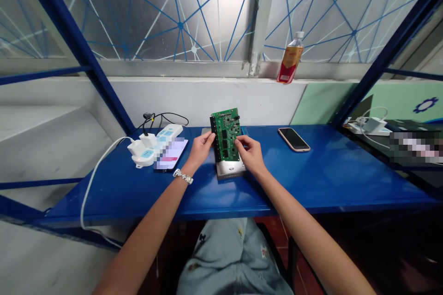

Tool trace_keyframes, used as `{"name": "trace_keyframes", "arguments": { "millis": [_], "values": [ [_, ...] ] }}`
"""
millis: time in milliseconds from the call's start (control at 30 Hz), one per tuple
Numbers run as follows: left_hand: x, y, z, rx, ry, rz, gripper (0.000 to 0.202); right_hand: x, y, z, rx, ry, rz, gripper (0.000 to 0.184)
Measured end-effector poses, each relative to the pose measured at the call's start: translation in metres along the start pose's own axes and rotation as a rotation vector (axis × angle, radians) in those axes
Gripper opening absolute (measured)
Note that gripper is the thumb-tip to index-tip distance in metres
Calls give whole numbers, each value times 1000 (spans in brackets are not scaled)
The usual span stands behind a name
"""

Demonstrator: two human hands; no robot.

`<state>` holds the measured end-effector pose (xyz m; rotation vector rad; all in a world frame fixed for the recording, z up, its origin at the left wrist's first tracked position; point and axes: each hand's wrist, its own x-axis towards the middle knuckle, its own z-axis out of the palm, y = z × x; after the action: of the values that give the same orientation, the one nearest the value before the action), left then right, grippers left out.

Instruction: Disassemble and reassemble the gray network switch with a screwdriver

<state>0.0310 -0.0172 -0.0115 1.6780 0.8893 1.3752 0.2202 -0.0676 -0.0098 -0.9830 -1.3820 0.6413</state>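
Note:
A green circuit board with black chips and a row of black connectors down its left edge is held up in front of me. My left hand pinches the board's left edge beside the connectors. On the opposite edge, the thumb and fingers of my right hand are closed on it. Beneath the board lies a silver metal case with a slotted front side, resting on the blue table. The board covers most of the case, so its inside is hidden.
At left, a white power strip holds white plugs, with a lit phone against it. Another phone lies at right. A bottle stands on the window ledge. Blue frame posts rise at both sides.

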Motion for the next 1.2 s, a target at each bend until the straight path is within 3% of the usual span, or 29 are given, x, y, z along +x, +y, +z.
{"name": "trace_keyframes", "arguments": {
  "millis": [200,533,900,1067,1200],
  "values": [
    [0,7,-2,-36,3,-36,49,-7,-9,1,-31,-21,-154,27],
    [-1,9,4,-142,-44,-97,54,-14,-9,11,-22,-73,-167,21],
    [0,6,5,-167,-22,-115,56,-14,-6,11,-21,-64,-166,23],
    [0,8,-5,-118,63,-82,51,-8,-5,5,-42,51,-179,27],
    [-1,15,-10,-257,39,-123,50,1,4,-1,-64,146,-45,34]
  ]
}}
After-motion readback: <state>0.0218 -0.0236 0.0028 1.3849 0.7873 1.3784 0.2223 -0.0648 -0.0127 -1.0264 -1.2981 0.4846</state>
